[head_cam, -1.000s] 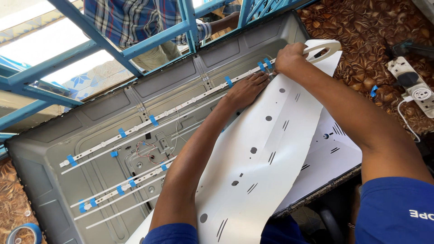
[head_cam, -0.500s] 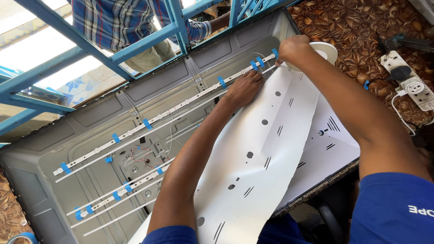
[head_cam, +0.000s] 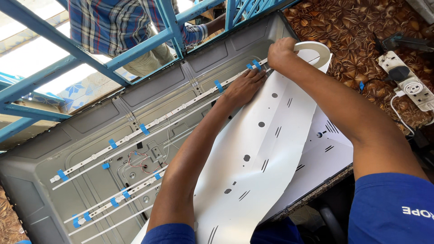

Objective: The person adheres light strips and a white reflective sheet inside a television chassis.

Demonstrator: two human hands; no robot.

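Now holding the white sheet over the right half of the grey panel: left hand pressing flat, open, right hand gripping the curled top edge. Best unrolling slowly, keeping the holes lined up with the strips beneath.

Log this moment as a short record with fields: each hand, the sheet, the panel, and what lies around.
left hand: flat, palm down on the white sheet, by the upper strip
right hand: gripping the sheet's curled far edge
white sheet: perforated, bowed upward, partly lifted off the panel
grey back panel: open, lying flat
light strips: long and white, fixed with blue tape tabs
power strip: on the patterned surface, right
other person: checked shirt, behind the blue bars
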